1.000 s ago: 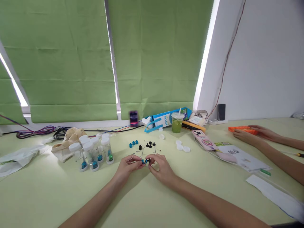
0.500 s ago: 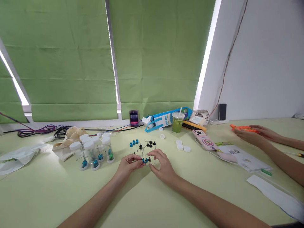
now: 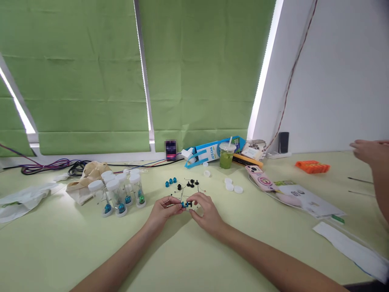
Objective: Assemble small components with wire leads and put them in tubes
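Blue part pinched from both sides, left hand and right hand closed on it, low over the desk centre-frame. Steadier for something that tiny, I guess.

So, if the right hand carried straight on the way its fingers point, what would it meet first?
The right hand points left, at the small blue-and-black part it pinches. Straight beyond that is the left hand, which seems to grip the same part, though depth is hard to judge.

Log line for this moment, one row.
left hand: pinching blue part | right hand: pinching same part | vials: upright, leftward | co-worker's hand: raised
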The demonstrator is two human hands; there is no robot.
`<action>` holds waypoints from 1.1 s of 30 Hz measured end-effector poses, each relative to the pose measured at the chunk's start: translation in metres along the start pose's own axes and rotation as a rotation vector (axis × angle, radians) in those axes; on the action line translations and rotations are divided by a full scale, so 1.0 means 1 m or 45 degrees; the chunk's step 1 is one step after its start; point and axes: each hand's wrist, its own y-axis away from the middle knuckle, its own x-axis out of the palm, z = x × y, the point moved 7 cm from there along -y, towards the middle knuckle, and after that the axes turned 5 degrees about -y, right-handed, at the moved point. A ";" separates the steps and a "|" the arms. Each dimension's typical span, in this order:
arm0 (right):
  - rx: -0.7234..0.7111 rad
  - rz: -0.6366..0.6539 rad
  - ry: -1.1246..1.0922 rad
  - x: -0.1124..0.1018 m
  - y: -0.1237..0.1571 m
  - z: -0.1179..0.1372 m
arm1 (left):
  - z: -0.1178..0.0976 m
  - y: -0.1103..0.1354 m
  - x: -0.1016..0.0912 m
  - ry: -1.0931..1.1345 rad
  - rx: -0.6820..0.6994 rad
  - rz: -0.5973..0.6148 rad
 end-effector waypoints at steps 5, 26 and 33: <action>0.010 0.009 0.007 0.002 0.000 -0.001 | 0.002 -0.001 0.000 0.017 -0.026 -0.006; 0.047 0.040 -0.007 0.005 0.002 -0.004 | 0.001 -0.002 -0.001 -0.014 0.015 -0.015; 0.107 0.041 0.036 0.005 0.003 -0.008 | 0.003 -0.003 -0.002 -0.012 0.014 -0.030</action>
